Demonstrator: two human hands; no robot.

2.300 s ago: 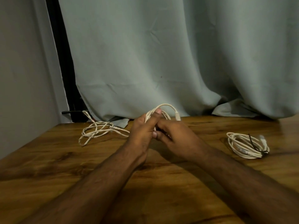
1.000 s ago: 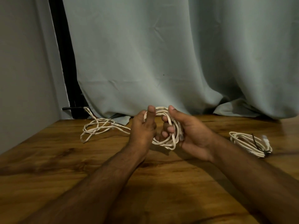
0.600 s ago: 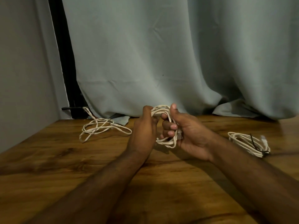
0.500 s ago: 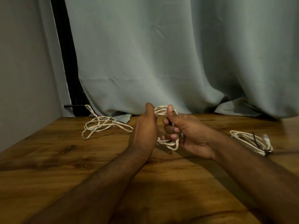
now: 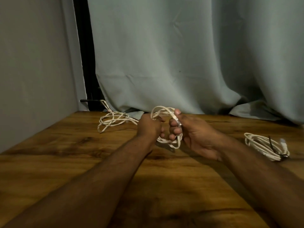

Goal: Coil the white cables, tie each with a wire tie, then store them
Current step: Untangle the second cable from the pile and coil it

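Cable coil [image 5: 166, 127], centre frame: loops stand upright, long axis vertical; left hand [image 5: 148, 127] and right hand [image 5: 192, 132] both grasping it. No legible writing.

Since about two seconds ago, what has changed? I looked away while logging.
Both hands turned: the left hand and right hand now show the held coil open between them. The loose cable and tied coil stayed put.

Hands [image 5: 148, 127] farther apart, coil [image 5: 166, 127] wider
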